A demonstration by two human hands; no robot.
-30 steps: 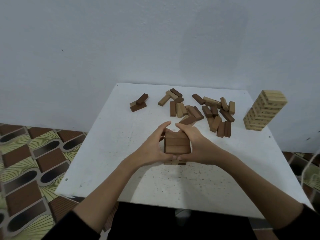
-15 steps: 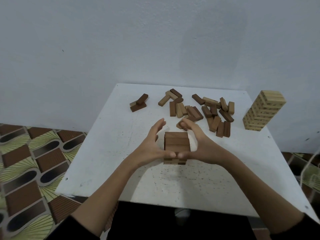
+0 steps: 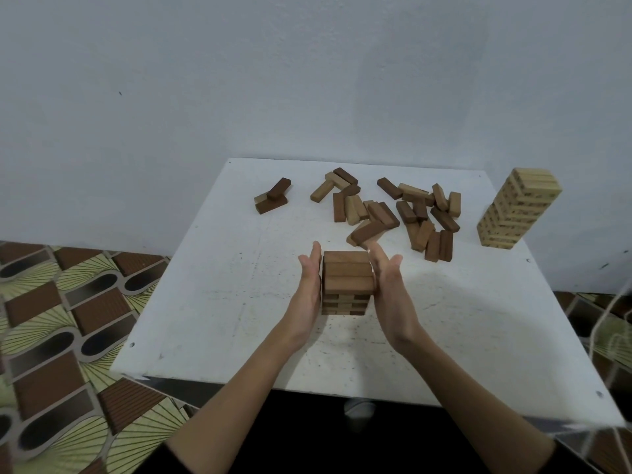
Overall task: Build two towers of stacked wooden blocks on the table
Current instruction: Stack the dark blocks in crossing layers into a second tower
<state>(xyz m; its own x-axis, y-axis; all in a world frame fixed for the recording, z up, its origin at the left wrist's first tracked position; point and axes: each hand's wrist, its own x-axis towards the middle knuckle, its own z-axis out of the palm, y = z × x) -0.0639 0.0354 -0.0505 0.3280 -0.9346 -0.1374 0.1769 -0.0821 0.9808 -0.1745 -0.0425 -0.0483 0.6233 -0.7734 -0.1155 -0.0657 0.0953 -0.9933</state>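
Note:
A short brown block tower [image 3: 347,282] stands in the middle of the white table [image 3: 212,302]. My left hand [image 3: 307,289] lies flat against its left side with straight fingers. My right hand [image 3: 390,285] lies flat against its right side, fingers straight too. Neither hand holds a block. A taller pale block tower [image 3: 514,208] stands near the far right edge of the table. Several loose dark and light blocks [image 3: 393,210] lie scattered across the back of the table.
A small heap of three blocks [image 3: 272,200] lies at the back left. A pale wall rises right behind the table. Patterned floor tiles [image 3: 61,319] show to the left. The table's near edge is just below my forearms.
My hands gripped the brown tower front and back, spread away, then straightened and closed flat on its left and right sides. The tower stays in place.

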